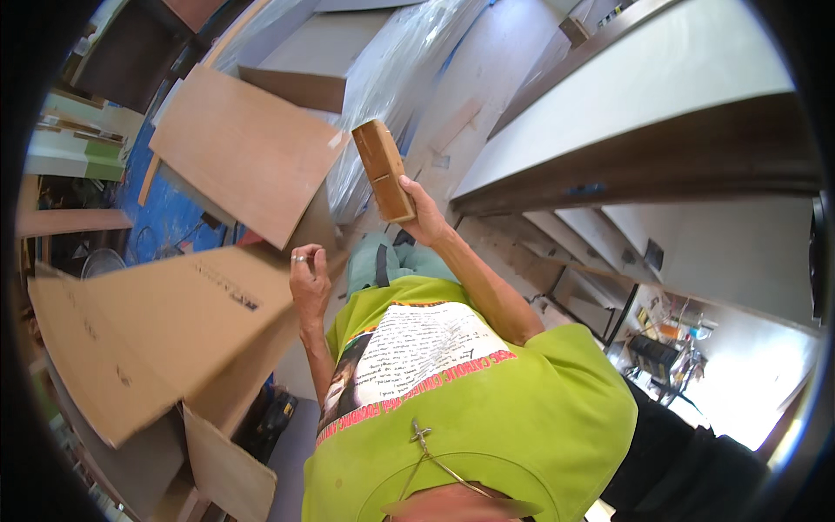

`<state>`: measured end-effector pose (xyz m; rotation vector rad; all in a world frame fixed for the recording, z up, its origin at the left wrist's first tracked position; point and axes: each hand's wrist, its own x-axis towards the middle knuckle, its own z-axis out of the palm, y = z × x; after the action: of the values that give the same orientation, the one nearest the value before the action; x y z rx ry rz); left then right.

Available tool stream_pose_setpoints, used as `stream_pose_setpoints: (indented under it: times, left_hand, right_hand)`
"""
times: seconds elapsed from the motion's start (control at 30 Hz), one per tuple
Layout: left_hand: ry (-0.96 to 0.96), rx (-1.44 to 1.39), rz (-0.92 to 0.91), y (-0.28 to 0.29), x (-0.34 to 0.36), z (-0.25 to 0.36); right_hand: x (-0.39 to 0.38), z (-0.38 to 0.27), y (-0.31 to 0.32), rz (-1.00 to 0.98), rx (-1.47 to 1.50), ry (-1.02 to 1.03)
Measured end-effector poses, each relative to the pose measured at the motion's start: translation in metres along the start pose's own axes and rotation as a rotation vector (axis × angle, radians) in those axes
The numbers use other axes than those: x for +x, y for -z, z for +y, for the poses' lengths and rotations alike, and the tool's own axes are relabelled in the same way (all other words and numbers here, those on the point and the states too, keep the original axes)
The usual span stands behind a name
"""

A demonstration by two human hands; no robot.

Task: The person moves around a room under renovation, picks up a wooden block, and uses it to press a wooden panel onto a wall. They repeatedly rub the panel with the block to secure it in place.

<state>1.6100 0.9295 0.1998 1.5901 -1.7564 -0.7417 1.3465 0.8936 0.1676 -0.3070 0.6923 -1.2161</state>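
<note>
My right hand (423,213) grips the near end of a wooden hand plane (383,170), a long block of brown wood with a narrow slot across the face turned toward me. The plane is held out in front of me, tilted, its far end pointing up and to the left. Lower and to the left, my left hand (310,275) is raised with its fingers curled in and a ring on one finger. Whether anything small is inside those fingers is hidden. A brown wooden board (243,152) lies beyond the left hand, apart from it.
A large cardboard box (165,322) with open flaps stands at the left. Clear plastic sheeting (383,96) covers things ahead. A dark-edged cabinet with a white top (644,78) runs along the right. Blue sheeting (143,187) shows at the far left.
</note>
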Motion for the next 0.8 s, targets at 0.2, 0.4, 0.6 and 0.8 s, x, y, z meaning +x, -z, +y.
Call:
stream_pose_setpoints:
  times: [0.2, 0.4, 0.6, 0.8]
  left_hand:
    - [-0.021, -0.056, -0.168, -0.066, 0.114, 0.036]
    - [-0.315, -0.171, -0.343, -0.172, 0.265, 0.104]
    - [-0.434, -0.247, -0.648, -0.324, 0.411, 0.184]
    - [-0.618, -0.535, -0.955, -0.473, 0.57, 0.323]
  right_hand:
    - [0.04, -0.108, 0.021, -0.103, -0.019, 0.195]
    - [0.057, -0.189, 0.077, 0.292, -0.172, 0.314]
    - [0.094, -0.289, 0.143, 0.641, -0.325, 0.437]
    - [0.191, -0.414, 0.215, 0.885, -0.259, 0.591]
